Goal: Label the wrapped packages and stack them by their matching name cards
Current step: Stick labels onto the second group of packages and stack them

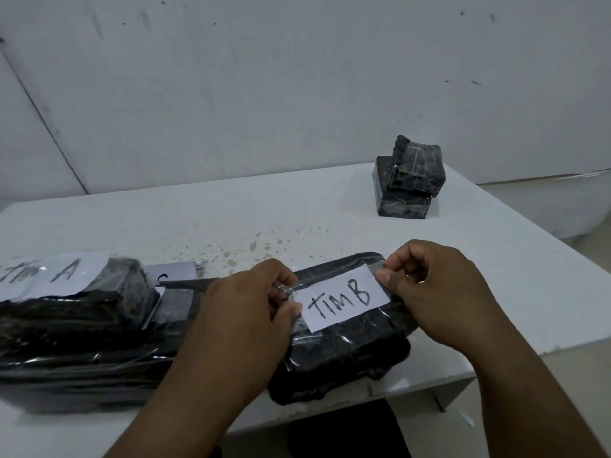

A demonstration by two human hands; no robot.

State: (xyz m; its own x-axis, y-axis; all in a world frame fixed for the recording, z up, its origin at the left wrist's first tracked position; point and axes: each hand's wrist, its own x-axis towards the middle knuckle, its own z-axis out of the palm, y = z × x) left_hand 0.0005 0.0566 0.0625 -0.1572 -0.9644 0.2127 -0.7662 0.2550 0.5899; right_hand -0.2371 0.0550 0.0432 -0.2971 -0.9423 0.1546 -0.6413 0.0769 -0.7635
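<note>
On the white counter, the left hand and right hand pinch opposite ends of the "TIM B" label atop a black wrapped package. Left of that package lies a black stack carrying an "A" card; two stacked packages sit well behind it.

Site: bare packing room | evidence: plain scuffed white wall, stained white desk, black wrapped packages stacked.

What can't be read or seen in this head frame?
- Card behind the left stack: mostly hidden by the packages, writing unreadable.
- Leftmost label: blurred and cut by the left edge.
- Tape under left hand and right hand: fingers cover its ends.
- Far packages: markings too small.
</note>
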